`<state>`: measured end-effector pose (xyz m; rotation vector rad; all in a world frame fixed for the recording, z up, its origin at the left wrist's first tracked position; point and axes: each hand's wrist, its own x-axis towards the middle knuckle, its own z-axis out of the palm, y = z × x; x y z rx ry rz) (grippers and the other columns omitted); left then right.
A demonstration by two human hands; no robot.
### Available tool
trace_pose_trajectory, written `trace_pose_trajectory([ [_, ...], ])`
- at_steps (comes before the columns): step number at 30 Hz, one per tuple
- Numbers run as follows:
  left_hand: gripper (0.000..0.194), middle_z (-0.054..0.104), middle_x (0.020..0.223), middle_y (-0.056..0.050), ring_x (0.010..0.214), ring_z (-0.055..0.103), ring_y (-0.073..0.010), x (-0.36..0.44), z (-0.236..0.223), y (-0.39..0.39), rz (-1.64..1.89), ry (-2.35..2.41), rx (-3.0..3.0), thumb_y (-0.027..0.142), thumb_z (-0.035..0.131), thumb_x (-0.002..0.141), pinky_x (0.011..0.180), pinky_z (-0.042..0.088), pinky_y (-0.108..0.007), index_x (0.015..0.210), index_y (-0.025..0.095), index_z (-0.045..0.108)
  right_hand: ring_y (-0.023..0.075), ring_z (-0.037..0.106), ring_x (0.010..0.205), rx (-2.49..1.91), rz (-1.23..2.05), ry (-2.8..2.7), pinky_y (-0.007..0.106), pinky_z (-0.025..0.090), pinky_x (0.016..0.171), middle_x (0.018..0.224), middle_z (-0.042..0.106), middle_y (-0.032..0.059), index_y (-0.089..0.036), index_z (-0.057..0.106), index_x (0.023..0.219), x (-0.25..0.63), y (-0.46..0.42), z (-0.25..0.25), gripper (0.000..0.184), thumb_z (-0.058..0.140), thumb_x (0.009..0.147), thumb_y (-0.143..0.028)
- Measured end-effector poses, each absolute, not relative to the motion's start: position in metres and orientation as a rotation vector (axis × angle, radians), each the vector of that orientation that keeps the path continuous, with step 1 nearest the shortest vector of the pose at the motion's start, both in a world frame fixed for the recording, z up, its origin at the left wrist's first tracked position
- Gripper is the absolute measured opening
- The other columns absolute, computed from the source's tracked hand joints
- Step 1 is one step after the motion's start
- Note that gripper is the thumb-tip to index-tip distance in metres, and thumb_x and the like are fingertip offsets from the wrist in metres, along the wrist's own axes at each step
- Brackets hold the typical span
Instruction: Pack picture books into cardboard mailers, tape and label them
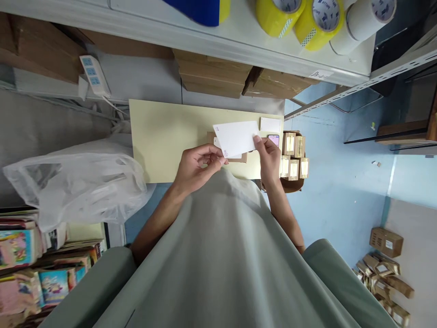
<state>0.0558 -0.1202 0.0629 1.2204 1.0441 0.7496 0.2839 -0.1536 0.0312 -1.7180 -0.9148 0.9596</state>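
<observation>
The white card (237,138) is held above the tabletop (164,136), over a piece of cardboard (243,158) that it partly covers. The left hand (196,169) has its fingers closed at the card's lower left corner, thumb and forefinger together by the small print there. The right hand (269,157) pinches the right edge, thumb on the upper face, its other fingers mostly hidden behind. Near that hand, a phone (273,140) and a small white box (270,124) lie on the tabletop.

The card looks light and fairly stiff, keeping flat between the two grips; whether it is one sheet or a thin packet, I cannot tell. Its smooth face may slip a little and would probably crease or smudge under a hard squeeze. A gentle pinch at opposite edges or corners, clear of the print, should suit it best.
</observation>
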Motion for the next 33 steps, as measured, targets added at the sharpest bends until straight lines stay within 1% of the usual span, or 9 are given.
trace_pose_trajectory([
  [2, 0.029, 0.078, 0.087, -0.006, 0.08, 0.072, -0.0208, 0.059, 0.063, -0.121, 0.747, 1.062, 1.235, 0.05, 0.08, 0.092, 0.07, 0.058, -0.033, 0.091, 0.021, 0.075, 0.0213, 0.069, 0.096, -1.726, 0.898, -1.043, 0.039, 0.06, 0.09, 0.104, 0.075, 0.0041, -0.027, 0.074, 0.103, 0.284, -0.155, 0.033, 0.045, 0.08, 0.097, -0.072],
  [4, 0.029, 0.077, 0.086, -0.005, 0.081, 0.072, -0.0203, 0.063, 0.064, -0.121, 0.747, 1.078, 1.259, 0.05, 0.078, 0.094, 0.071, 0.058, -0.033, 0.092, 0.021, 0.075, 0.022, 0.07, 0.101, -1.689, 0.85, -1.187, 0.042, 0.061, 0.095, 0.113, 0.076, 0.0046, -0.029, 0.077, 0.112, 0.282, -0.16, 0.042, 0.039, 0.08, 0.1, -0.065],
  [7, 0.027, 0.077, 0.088, -0.005, 0.079, 0.071, -0.0188, 0.068, 0.066, -0.121, 0.744, 1.096, 1.335, 0.048, 0.076, 0.096, 0.071, 0.057, -0.031, 0.092, 0.021, 0.075, 0.0219, 0.07, 0.099, -1.573, 0.852, -1.367, 0.044, 0.063, 0.095, 0.108, 0.073, 0.0035, -0.032, 0.081, 0.112, 0.279, -0.169, 0.061, 0.024, 0.077, 0.106, -0.055],
  [11, 0.021, 0.078, 0.089, -0.003, 0.076, 0.068, -0.0172, 0.075, 0.069, -0.122, 0.723, 1.109, 1.466, 0.043, 0.073, 0.096, 0.067, 0.054, -0.03, 0.092, 0.023, 0.076, 0.0219, 0.07, 0.094, -1.503, 0.873, -1.502, 0.044, 0.064, 0.091, 0.101, 0.07, 0.0025, -0.035, 0.085, 0.109, 0.277, -0.176, 0.077, 0.014, 0.083, 0.104, -0.048],
  [15, 0.019, 0.077, 0.088, -0.003, 0.075, 0.067, -0.0169, 0.078, 0.071, -0.123, 0.705, 1.102, 1.536, 0.042, 0.072, 0.097, 0.067, 0.053, -0.03, 0.093, 0.024, 0.076, 0.021, 0.07, 0.089, -1.488, 0.852, -1.541, 0.045, 0.063, 0.09, 0.097, 0.07, 0.0018, -0.034, 0.085, 0.105, 0.279, -0.174, 0.073, 0.01, 0.081, 0.105, -0.044],
  [21, 0.021, 0.077, 0.09, -0.003, 0.076, 0.065, -0.0173, 0.078, 0.068, -0.127, 0.663, 1.116, 1.541, 0.045, 0.073, 0.097, 0.068, 0.053, -0.03, 0.093, 0.024, 0.075, 0.0212, 0.07, 0.087, -1.532, 0.851, -1.545, 0.045, 0.064, 0.092, 0.096, 0.072, 0.002, -0.033, 0.084, 0.103, 0.283, -0.173, 0.068, 0.012, 0.076, 0.108, -0.04],
  [23, 0.019, 0.076, 0.091, -0.003, 0.077, 0.066, -0.0176, 0.076, 0.066, -0.128, 0.669, 1.102, 1.531, 0.043, 0.073, 0.097, 0.069, 0.053, -0.03, 0.093, 0.024, 0.075, 0.021, 0.071, 0.087, -1.527, 0.867, -1.556, 0.045, 0.063, 0.092, 0.096, 0.072, 0.0019, -0.032, 0.084, 0.104, 0.283, -0.174, 0.069, 0.012, 0.075, 0.108, -0.039],
  [28, 0.011, 0.078, 0.094, -0.003, 0.077, 0.066, -0.0169, 0.066, 0.06, -0.128, 0.706, 1.043, 1.532, 0.035, 0.072, 0.098, 0.068, 0.052, -0.03, 0.095, 0.024, 0.075, 0.0225, 0.073, 0.094, -1.522, 0.862, -1.614, 0.045, 0.062, 0.094, 0.098, 0.074, 0.0019, -0.032, 0.083, 0.105, 0.275, -0.174, 0.068, 0.007, 0.08, 0.104, -0.038],
  [33, 0.014, 0.078, 0.092, -0.003, 0.076, 0.066, -0.0169, 0.045, 0.058, -0.125, 0.673, 1.038, 1.543, 0.036, 0.071, 0.097, 0.069, 0.053, -0.031, 0.091, 0.024, 0.073, 0.0216, 0.071, 0.088, -1.563, 0.854, -1.651, 0.044, 0.06, 0.092, 0.093, 0.072, 0.0013, -0.03, 0.08, 0.097, 0.256, -0.17, 0.068, 0.009, 0.073, 0.103, -0.029],
])
